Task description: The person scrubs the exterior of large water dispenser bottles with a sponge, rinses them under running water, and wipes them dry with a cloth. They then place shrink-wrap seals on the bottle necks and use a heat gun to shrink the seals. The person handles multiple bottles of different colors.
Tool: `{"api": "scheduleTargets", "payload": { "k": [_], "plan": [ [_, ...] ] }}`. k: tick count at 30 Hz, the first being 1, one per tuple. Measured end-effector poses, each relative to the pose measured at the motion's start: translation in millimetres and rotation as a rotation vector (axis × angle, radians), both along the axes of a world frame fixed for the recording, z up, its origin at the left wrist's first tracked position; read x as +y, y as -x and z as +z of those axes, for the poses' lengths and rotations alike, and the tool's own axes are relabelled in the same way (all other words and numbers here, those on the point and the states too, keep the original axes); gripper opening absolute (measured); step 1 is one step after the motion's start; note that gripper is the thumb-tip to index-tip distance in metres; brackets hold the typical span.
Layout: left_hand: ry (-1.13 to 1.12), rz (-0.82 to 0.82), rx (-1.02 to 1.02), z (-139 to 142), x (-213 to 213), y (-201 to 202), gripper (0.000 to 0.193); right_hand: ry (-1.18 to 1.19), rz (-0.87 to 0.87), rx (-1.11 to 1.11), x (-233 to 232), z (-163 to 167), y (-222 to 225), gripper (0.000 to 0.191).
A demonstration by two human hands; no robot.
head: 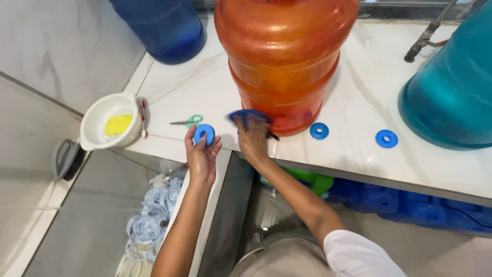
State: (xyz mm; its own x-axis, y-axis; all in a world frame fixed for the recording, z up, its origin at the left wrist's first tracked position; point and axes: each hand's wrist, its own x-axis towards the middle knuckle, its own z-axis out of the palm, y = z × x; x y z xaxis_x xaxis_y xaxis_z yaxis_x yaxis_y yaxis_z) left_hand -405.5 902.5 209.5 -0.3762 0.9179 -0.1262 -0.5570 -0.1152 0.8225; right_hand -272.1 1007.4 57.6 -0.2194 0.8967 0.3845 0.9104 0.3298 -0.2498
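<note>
Left hand [203,154] is pinching a blue ring cap [204,134] at the near counter edge; right hand [252,139] is pressing a blue cloth [248,116] to the orange jug's [285,61] base.

Cap is looking light, stiff and wet-slick, best gripped by its rim, as fingers are doing; cloth is looking soft and limp, bunched in a closed grip. Count: three blue caps, one held, two lying right at [319,131] and [386,138]; three jugs, orange, dark blue [164,28] far left, teal [453,92] right; one pair of scissors [188,121]; one white bowl [110,122].
</note>
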Motion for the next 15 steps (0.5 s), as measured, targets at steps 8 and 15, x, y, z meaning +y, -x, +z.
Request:
{"api": "scheduleTargets", "payload": {
  "k": [8,15],
  "plan": [
    [-0.037,0.062,0.054,6,-31,40,0.056,-0.366,0.087,-0.845,35,77,-2,0.058],
    [0.006,0.123,0.027,-15,-7,49,0.053,-0.772,0.445,-0.23,4,64,-150,0.061]
  ]
}}
